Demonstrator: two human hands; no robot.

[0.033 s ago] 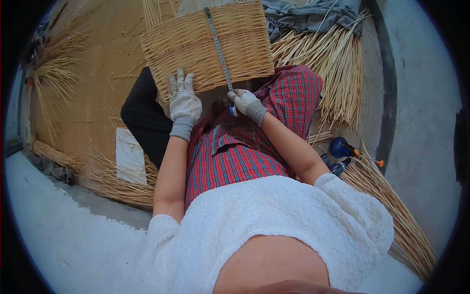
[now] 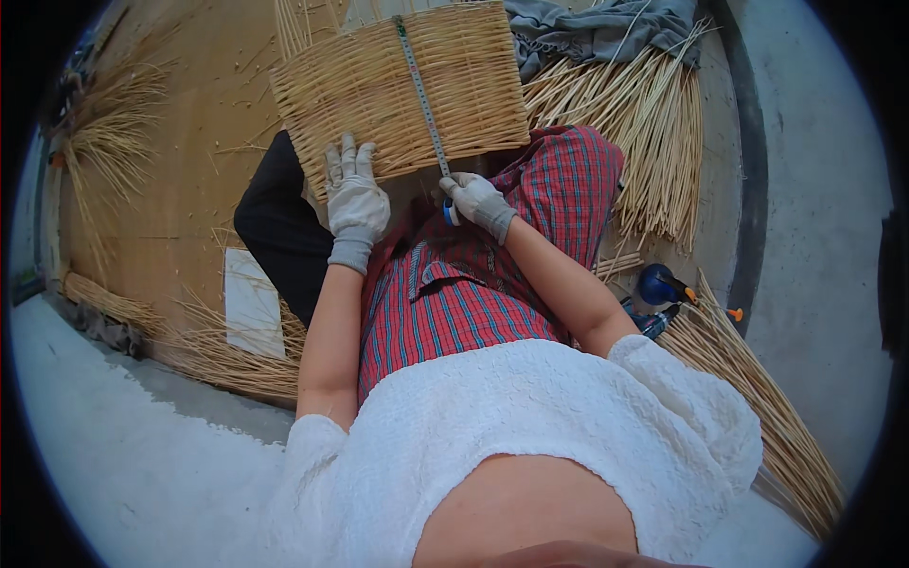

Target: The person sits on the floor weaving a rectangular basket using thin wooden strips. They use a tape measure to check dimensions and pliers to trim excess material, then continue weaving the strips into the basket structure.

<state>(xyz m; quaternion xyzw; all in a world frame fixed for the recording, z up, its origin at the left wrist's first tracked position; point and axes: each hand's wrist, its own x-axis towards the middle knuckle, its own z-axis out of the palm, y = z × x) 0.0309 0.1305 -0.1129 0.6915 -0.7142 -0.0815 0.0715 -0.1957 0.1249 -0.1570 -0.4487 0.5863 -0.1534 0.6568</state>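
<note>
A woven wicker panel [image 2: 360, 95] rests across my lap, its near edge over my knees. Lying across it from far edge to near edge is the pulled-out blade of a tape measure [image 2: 424, 99]. My right hand [image 2: 475, 201], in a pale work glove, grips the blue tape case and blade just below the panel's near edge; the fingers are curled round it. My left hand [image 2: 356, 201], gloved too, lies with fingers stretched out on the panel's near left part. The underside of the panel is hidden.
Bundles of thin wicker rods [image 2: 653, 142] lie at the right, partly under a grey cloth [image 2: 606, 33]. A blue spray bottle [image 2: 658, 286] with an orange nozzle stands near my right elbow. More rods and a white sheet [image 2: 253, 303] lie left on the brown board [image 2: 185, 208].
</note>
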